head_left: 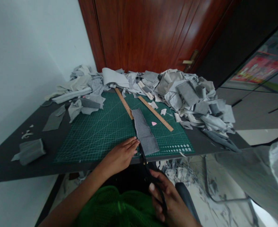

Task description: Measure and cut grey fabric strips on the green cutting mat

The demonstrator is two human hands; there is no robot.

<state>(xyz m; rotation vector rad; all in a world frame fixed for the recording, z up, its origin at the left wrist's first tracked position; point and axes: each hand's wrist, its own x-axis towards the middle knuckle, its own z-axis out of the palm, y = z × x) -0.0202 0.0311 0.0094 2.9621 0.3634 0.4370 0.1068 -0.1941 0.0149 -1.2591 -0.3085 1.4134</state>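
One rumpled, oblong gray cloth (145,134)

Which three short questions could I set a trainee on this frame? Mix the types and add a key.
1. Multiple choice: what does the right hand hold?
A. A wooden strip
B. The black scissors
C. A roll of tape

2. True or false: the pink piece lies on the green mat, to the right of the gray cloth in the picture.

3. Count: how many long wooden strips lie on the mat?

Key: 1. B. 2. True. 3. Two.
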